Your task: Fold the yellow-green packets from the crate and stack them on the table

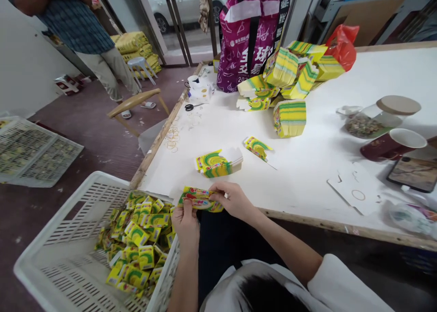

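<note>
A yellow-and-green printed carton (200,199) is held between my two hands at the table's near edge. My left hand (186,218) grips its left end, thumb on top. The fingers of my right hand (232,199) pinch its right end. Just beyond, a stack of flat cartons (218,163) lies on the white table (307,175). A single flat carton (257,148) rests farther right. Below and left of my hands stands a white plastic crate (64,253), partly filled with small folded yellow boxes (143,230).
Several bundles of flat cartons (290,116) lie near a purple bag (239,48). Scissors (193,107) and rubber bands (173,136) are by the left edge. A glass jar (372,123), a mug (382,148) and a phone (414,173) sit right. A person (85,34) stands beyond a chair (136,104).
</note>
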A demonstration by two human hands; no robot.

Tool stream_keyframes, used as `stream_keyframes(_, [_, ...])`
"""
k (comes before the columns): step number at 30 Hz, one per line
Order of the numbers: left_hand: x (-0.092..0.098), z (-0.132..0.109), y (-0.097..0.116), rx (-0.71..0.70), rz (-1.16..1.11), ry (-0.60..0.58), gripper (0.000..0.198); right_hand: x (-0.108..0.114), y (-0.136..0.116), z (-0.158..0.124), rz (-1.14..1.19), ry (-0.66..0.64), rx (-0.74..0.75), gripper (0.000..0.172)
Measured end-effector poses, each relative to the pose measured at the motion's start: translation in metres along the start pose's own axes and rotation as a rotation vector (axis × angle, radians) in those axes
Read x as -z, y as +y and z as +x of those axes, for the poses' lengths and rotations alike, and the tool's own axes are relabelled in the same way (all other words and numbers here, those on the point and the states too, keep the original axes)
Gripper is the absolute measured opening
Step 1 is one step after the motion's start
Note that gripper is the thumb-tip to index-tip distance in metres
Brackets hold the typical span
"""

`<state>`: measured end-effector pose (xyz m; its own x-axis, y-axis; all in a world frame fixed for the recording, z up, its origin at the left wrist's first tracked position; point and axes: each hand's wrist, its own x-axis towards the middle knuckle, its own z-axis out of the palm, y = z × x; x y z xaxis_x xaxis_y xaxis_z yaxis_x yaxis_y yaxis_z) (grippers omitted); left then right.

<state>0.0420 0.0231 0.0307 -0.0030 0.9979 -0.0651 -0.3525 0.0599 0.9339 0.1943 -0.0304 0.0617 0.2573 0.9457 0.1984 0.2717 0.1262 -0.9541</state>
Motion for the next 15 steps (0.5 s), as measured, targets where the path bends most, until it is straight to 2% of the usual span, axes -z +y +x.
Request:
stream_keyframes(2, [0.008, 0.008, 0.009, -0.037, 0.025, -0.085, 0.045, 0.009, 0.004, 0.000, -0.154, 0.020, 0.113, 0.010])
stream_keyframes(5, [0.019, 0.019, 0.024, -0.212, 0.154, -0.256, 0.076, 0.018, 0.004, -0.001, -0.459, -0.043, 0.317, 0.015])
stream_keyframes(7, [0.021, 0.021, 0.030, -0.238, 0.413, -0.436, 0.094, 0.017, -0.001, -0.003, -0.560, -0.127, 0.447, 0.019])
stream_keyframes(9, [0.018, 0.017, 0.032, -0.181, 0.693, -0.611, 0.087, 0.012, -0.008, -0.006, -0.544, -0.130, 0.522, 0.020])
stream_keyframes(11, [0.011, 0.009, 0.029, -0.150, 0.864, -0.669, 0.065, 0.006, -0.011, -0.007, -0.447, 0.040, 0.476, 0.028])
stream_keyframes(12, [0.007, 0.005, 0.027, -0.168, 0.905, -0.644, 0.058, 0.003, -0.010, -0.007, -0.373, 0.158, 0.410, 0.040])
stream_keyframes(14, [0.002, -0.003, 0.022, -0.246, 0.954, -0.547, 0.060, -0.002, -0.004, -0.006, -0.167, 0.330, 0.237, 0.064])
stream_keyframes(15, [0.000, -0.006, 0.020, -0.295, 0.969, -0.519, 0.065, -0.005, 0.001, -0.006, -0.046, 0.344, 0.149, 0.070])
